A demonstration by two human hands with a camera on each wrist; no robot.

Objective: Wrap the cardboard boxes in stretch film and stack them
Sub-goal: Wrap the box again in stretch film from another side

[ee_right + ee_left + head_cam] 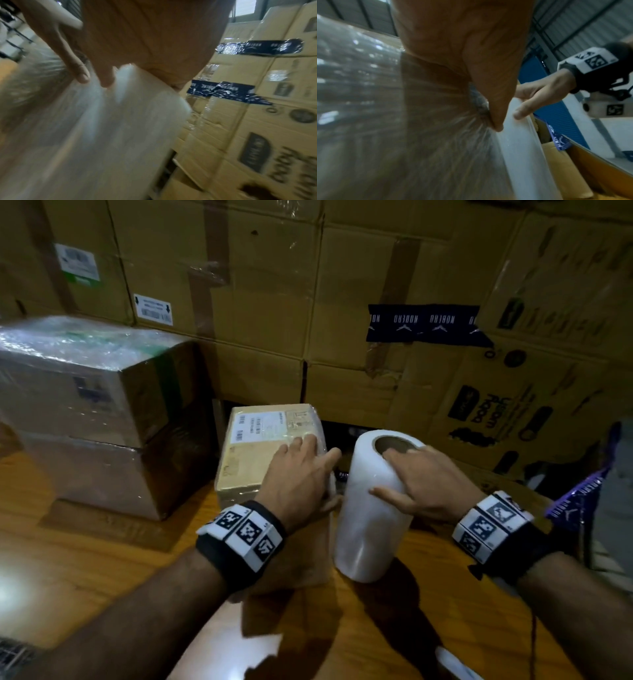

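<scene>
Roll (371,508) beneath right fingers (399,455), upright.

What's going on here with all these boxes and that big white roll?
A person is wrapping cardboard boxes in clear stretch film. Their left hand presses flat on a small labelled box standing on the wooden table, holding the film against it. Their right hand grips the upright roll of stretch film right beside that box, fingers hooked into its core. To the left sit two larger boxes, already film-covered and stacked. A wall of plain cartons stands behind.
</scene>
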